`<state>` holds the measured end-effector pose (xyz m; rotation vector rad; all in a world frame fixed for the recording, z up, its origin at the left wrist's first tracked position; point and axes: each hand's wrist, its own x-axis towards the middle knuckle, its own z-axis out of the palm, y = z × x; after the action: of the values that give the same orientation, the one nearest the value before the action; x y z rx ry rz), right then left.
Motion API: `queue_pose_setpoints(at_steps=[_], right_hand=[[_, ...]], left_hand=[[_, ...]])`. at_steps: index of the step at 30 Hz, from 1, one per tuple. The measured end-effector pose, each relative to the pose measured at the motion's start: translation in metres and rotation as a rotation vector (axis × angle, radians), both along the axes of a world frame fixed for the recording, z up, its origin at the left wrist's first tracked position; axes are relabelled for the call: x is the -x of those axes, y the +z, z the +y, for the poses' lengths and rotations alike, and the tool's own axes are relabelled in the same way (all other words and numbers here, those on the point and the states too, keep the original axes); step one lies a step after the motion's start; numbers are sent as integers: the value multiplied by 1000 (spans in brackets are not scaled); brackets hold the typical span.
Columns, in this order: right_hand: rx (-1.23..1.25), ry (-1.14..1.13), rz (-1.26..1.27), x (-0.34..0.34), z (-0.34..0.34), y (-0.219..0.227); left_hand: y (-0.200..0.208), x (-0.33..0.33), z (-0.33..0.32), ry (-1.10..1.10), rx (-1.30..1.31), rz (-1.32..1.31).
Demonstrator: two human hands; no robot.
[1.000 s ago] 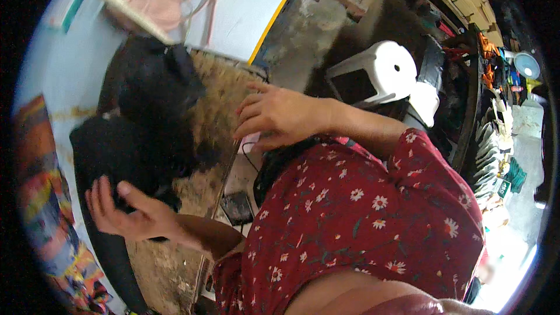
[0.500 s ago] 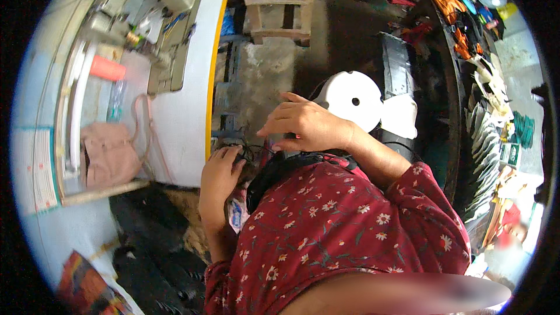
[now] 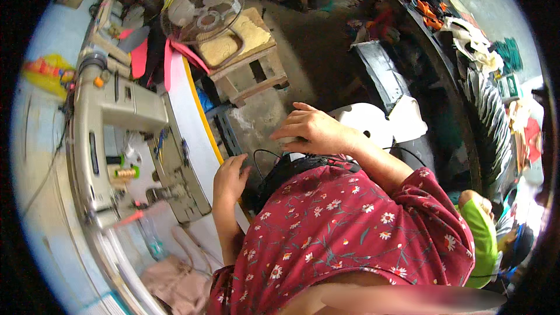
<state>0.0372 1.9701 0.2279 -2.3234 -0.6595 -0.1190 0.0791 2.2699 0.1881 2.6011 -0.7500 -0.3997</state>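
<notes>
My right hand (image 3: 312, 130) is raised in front of my waist, fingers loosely stretched and apart, with nothing seen in it. Lower and further left, my left hand (image 3: 231, 176) has slightly bent fingers spread beside the yellow edge of the white sewing table (image 3: 198, 122); it also looks unoccupied. Between the hands, a black pouch-like thing (image 3: 280, 172) lies against my red flowered top, with a thin black cable (image 3: 265, 150) looping from it. Just beyond my right wrist is a round white disc-like seat (image 3: 364, 121) with a dark hole, partly covered by my forearm.
A beige sewing machine (image 3: 125, 108) stands on the table at left, near a pinkish-brown cloth bag (image 3: 175, 280). Ahead are a wooden stool (image 3: 251, 41) and a wire-caged fan (image 3: 204, 9). Stacked fabric pieces (image 3: 487, 122) line the right; a person in a green sleeve (image 3: 479, 236) is behind right.
The view has swung left, bringing the fan and more of the sewing machine into sight. My hands stay near my waist, slightly farther apart from the pouch. A green-sleeved person now shows.
</notes>
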Motion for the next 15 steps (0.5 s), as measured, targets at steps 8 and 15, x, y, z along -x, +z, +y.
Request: queue_pose_setpoints(at_steps=[8,15], right_hand=[[-67,-86,-23,-50,-24,1],[-406,-370,-129,-105,-99,13]], left_hand=[[16,-79,-41,-128,112,33],[68,-124,-143,-199,674,-7]])
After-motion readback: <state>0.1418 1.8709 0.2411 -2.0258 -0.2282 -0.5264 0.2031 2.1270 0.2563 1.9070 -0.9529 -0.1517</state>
